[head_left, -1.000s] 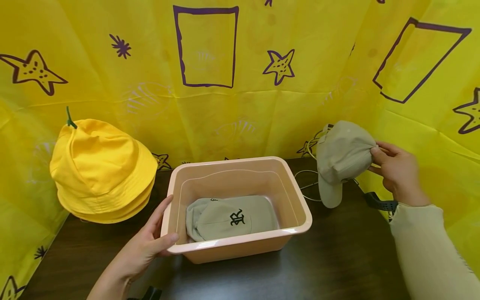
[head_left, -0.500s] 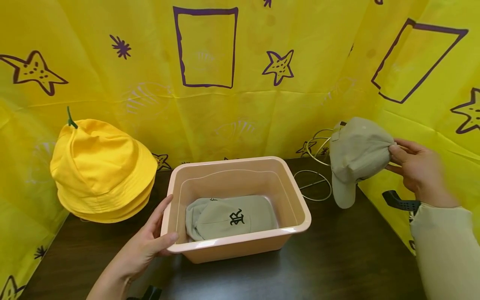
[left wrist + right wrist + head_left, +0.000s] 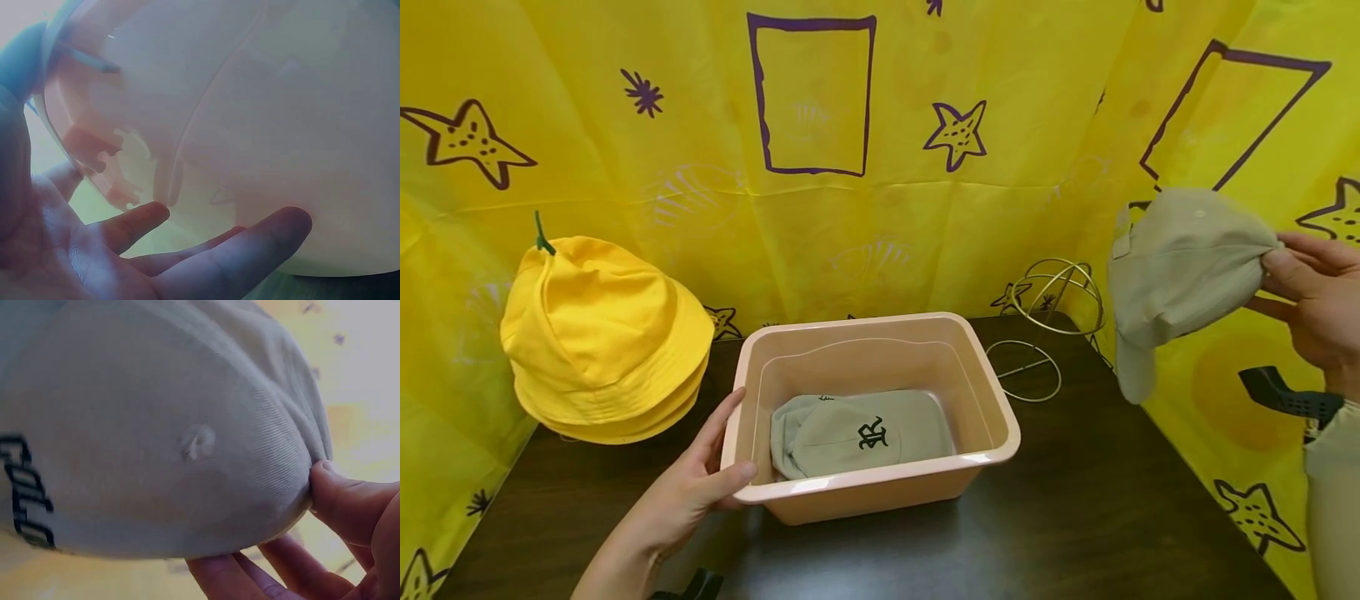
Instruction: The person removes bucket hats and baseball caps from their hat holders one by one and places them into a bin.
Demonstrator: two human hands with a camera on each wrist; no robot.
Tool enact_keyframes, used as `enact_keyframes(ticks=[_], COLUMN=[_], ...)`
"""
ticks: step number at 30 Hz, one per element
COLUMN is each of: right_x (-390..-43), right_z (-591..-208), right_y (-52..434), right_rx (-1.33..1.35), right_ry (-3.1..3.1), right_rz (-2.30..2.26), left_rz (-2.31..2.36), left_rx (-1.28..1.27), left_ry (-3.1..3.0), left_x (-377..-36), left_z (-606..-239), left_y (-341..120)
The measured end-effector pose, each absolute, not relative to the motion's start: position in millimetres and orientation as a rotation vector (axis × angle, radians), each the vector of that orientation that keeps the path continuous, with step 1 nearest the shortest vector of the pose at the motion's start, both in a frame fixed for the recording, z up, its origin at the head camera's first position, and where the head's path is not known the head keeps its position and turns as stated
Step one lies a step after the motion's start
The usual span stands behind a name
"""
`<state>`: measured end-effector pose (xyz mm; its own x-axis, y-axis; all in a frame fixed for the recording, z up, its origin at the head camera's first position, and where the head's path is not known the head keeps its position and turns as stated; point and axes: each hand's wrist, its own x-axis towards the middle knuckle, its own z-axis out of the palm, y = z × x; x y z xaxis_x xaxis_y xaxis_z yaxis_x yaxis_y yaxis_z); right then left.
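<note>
My right hand [image 3: 1311,300] pinches a beige cap [image 3: 1180,271] by its crown and holds it in the air at the right, brim hanging down. The right wrist view shows my thumb [image 3: 350,503] pressed into the cap [image 3: 162,425] fabric, with black lettering at its left edge. A pink plastic tub [image 3: 992,417] stands mid-table with another beige cap [image 3: 857,433] bearing a black logo inside it. My left hand [image 3: 700,492] rests against the tub's left front corner, thumb over the rim. In the left wrist view my straight fingers [image 3: 250,250] lie against the tub wall [image 3: 281,125].
A stack of yellow bucket hats [image 3: 602,333] stands at the left. A bare wire hat stand [image 3: 1048,321] sits behind the tub's right corner. Yellow patterned curtain surrounds the dark table [image 3: 1075,517]. A black wrist strap [image 3: 1288,400] shows at the right.
My right hand has lifted the beige cap off the wire stand and carried it right and upward, uncovering the stand. The left hand and tub have stayed put.
</note>
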<state>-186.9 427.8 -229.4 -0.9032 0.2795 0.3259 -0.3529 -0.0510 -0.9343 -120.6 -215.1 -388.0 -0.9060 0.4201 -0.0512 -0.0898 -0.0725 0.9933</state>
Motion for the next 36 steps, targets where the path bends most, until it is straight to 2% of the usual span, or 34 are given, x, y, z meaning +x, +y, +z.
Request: enact_keyframes(ticks=[7,17,27,36], right_x=[-191,-202,-220,-231], right_z=[-188,-157,-177,-219], right_y=[396,305,208,181], right_rx=[0.457,0.645,0.792,0.824], right_ry=[-1.672,-1.616,-1.632,-2.356], right_rz=[2.166,2.532,2.563,1.884], left_rz=[2.038,2.037,2.048,2.036], left_rx=[0.357,0.361,0.373,0.358], left_ry=[1.863,1.866,1.891,1.902], left_x=[-120,-121,-121,-121], left_z=[-388,-389,-389,-389], left_y=[-215,-216,-215,-216])
